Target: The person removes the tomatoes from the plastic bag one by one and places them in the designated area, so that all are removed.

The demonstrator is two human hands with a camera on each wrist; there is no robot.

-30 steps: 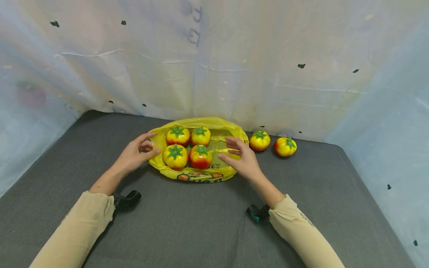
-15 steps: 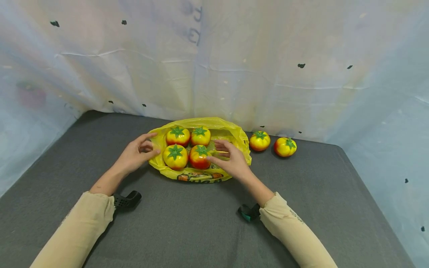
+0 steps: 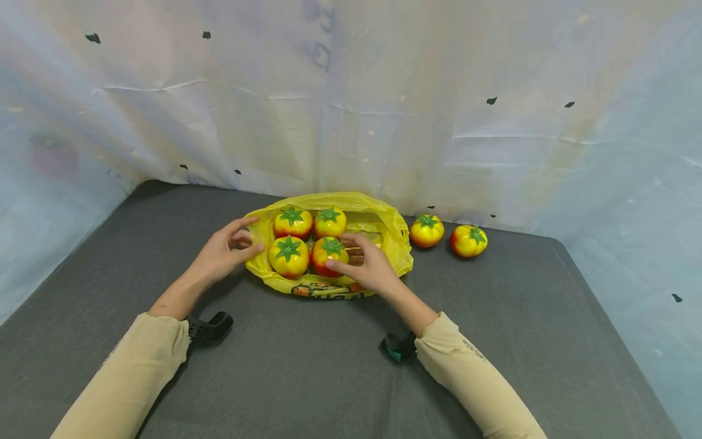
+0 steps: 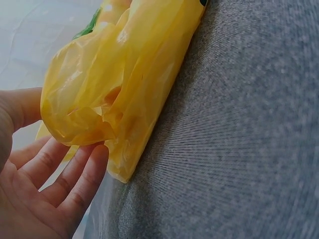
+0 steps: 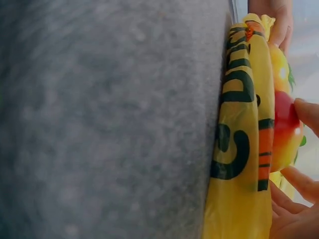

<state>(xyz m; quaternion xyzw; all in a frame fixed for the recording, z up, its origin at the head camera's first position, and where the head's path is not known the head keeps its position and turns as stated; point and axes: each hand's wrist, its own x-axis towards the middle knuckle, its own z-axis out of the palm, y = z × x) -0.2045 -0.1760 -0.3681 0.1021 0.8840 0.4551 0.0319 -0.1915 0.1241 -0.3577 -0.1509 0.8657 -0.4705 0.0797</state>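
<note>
A yellow plastic bag lies with its mouth spread wide, several glossy yellow-red toy tomatoes inside. My left hand holds the bag's left end; in the left wrist view the thumb reaches behind the yellow film while the other fingertips press its near side. Over the bag's right half, my right hand grips the front right toy tomato. Its thumb lies on the front and its fingers go round the right side. In the right wrist view, thumb and a fingertip meet that tomato's red-yellow skin.
Two more toy tomatoes, one close to the bag's right edge and another farther right, lie on the dark grey table. A whitish plastic sheet hangs behind the table, with similar sheeting at both sides.
My right hand has moved left, from the bag's right rim onto the front right toy tomato. The bag's right side has spread slightly outward. My left hand stays at the left end.
</note>
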